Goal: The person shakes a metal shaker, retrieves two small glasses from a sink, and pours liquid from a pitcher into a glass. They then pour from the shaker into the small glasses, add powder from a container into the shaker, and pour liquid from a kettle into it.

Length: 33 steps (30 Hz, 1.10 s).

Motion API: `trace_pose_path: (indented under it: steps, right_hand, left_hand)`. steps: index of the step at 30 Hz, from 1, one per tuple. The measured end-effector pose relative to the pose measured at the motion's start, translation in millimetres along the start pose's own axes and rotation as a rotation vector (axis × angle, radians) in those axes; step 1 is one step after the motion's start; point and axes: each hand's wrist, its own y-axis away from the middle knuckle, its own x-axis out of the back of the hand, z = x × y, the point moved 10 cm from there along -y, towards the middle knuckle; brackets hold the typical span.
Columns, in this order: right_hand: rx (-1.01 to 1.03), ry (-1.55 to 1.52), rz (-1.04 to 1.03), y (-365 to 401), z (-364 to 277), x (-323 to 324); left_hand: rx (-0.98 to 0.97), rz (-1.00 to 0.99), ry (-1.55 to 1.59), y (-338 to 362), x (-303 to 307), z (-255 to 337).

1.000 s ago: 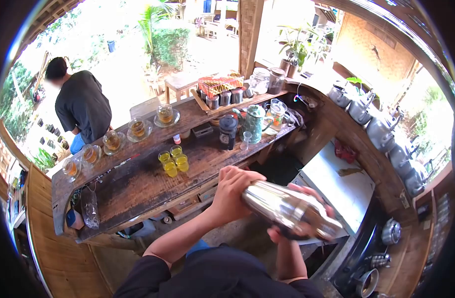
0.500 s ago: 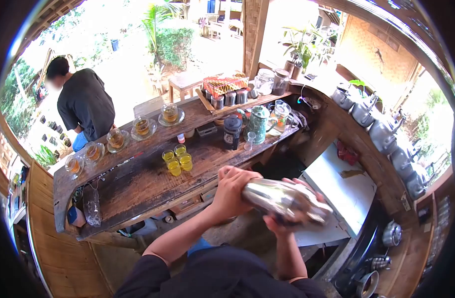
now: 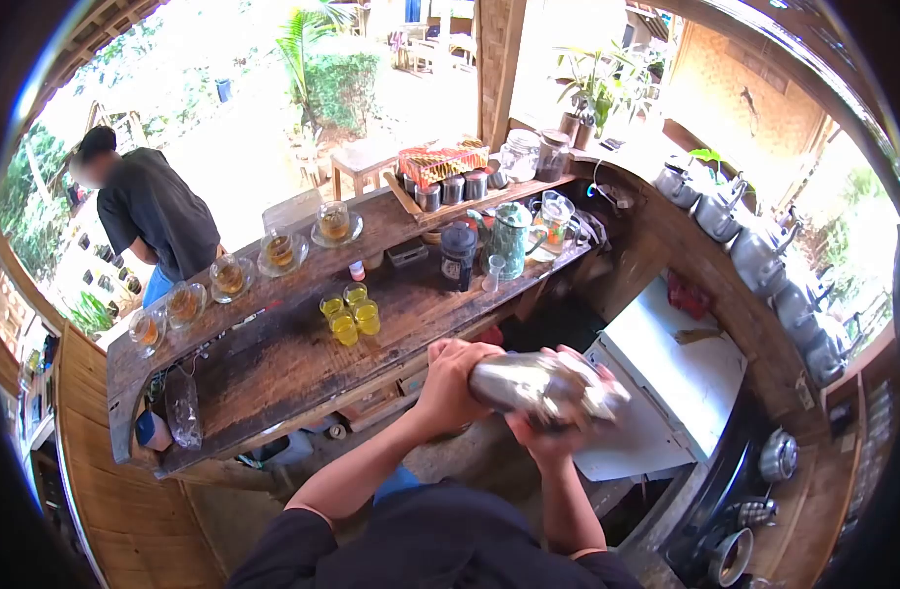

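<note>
A shiny metal shaker (image 3: 529, 386) is held nearly level in front of my chest, blurred at its right part. My left hand (image 3: 452, 381) wraps round its left end. Round the right part is my right hand (image 3: 558, 432), smeared by motion, its thumb and fingers on the metal. Beyond the shaker, on the wooden counter, stand several small glasses of yellow liquid (image 3: 350, 316) in a cluster. A dark French press (image 3: 458, 257) and a green speckled pot (image 3: 511, 240) stand further right.
Several glass cups on saucers (image 3: 280, 251) line the raised ledge. A white chest-like box (image 3: 656, 363) is at right, below a row of metal kettles (image 3: 759, 257). Beyond the ledge, a person in dark clothes (image 3: 160, 216) stands at left. Metal pots (image 3: 779, 457) are at lower right.
The shaker and both my hands have shifted a little to the left. The person beyond the ledge has leaned further left, and the whole view has moved slightly.
</note>
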Motion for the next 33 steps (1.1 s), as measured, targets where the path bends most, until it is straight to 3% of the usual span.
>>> trace_pose_path:
  steps: [1,2,3,5,7,8,10,13,15,17,18,19,21,23,25,27,29,30,31,33]
  right_hand:
    - [-0.026,0.334,-0.137,12,17,-10]
    - [-0.374,-0.058,-0.022,26,54,-14]
    - [-0.372,-0.060,-0.019,25,53,-11]
    - [-0.083,-0.115,0.052,10,22,3]
    - [-0.019,-0.434,0.110,-12,-16,14]
    - [0.087,-0.459,0.148,-22,-44,25]
    - [0.198,-0.504,0.209,-27,-71,36]
    - [0.225,-0.502,0.171,-27,-61,16]
    - [0.034,-0.212,-0.107,-6,-3,-12]
    - [-0.110,0.066,0.014,21,28,-20]
    - [-0.376,-0.157,0.079,33,50,-20]
    - [-0.369,-0.161,0.075,28,50,-14]
    - [-0.055,-0.105,0.006,11,22,1]
    - [0.144,-0.431,0.079,-17,-30,17]
    - [0.160,-0.533,0.252,-25,-58,36]
    - [0.116,-0.546,0.268,-15,-43,28]
    - [0.215,-0.387,0.151,-9,-18,-4]
    - [-0.129,-0.403,0.075,9,23,-25]
    - [-0.009,0.208,-0.101,17,21,-33]
    - [-0.413,-0.256,-0.044,38,57,-53]
  left_hand:
    - [0.002,-0.003,0.001,18,-16,-18]
    - [0.148,-0.080,-0.023,36,-38,-49]
    - [0.291,-0.157,-0.049,42,-46,-63]
    - [0.200,-0.081,0.017,26,-30,-39]
    - [-0.093,0.054,-0.012,-6,16,29]
    - [-0.089,0.056,-0.016,-15,28,44]
    - [-0.284,0.194,-0.072,-19,55,83]
    - [-0.179,0.195,0.012,-4,41,43]
    - [0.036,0.109,-0.005,18,11,-13]
    - [0.235,-0.013,0.012,40,-17,-53]
    - [0.233,-0.011,0.010,41,-19,-54]
    - [0.182,0.031,-0.006,38,-18,-48]
    - [0.150,0.077,-0.022,25,-2,-20]
    - [-0.105,0.156,-0.154,-4,40,46]
    - [-0.150,0.175,-0.187,-15,60,75]
    - [-0.214,0.203,-0.225,-13,64,78]
    - [-0.038,0.169,-0.224,4,46,25]
    - [0.091,0.095,-0.196,21,29,-11]
    - [0.099,0.097,-0.204,43,16,-31]
    - [0.473,-0.036,0.156,74,-12,-85]
